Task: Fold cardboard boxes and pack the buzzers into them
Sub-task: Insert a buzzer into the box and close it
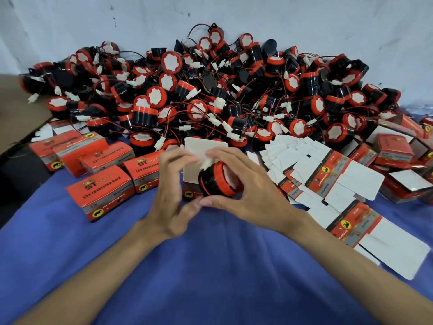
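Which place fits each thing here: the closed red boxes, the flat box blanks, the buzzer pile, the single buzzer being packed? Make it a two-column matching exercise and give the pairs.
Things
1. closed red boxes
2. flat box blanks
3. buzzer pile
4. single buzzer

Places
A. heaped against the wall at the back
B. gripped by the right hand at the open box
C. fanned out on the blue cloth, right side
D. standing on the blue cloth, left side

Pairs: 1-D, 2-C, 3-A, 4-B
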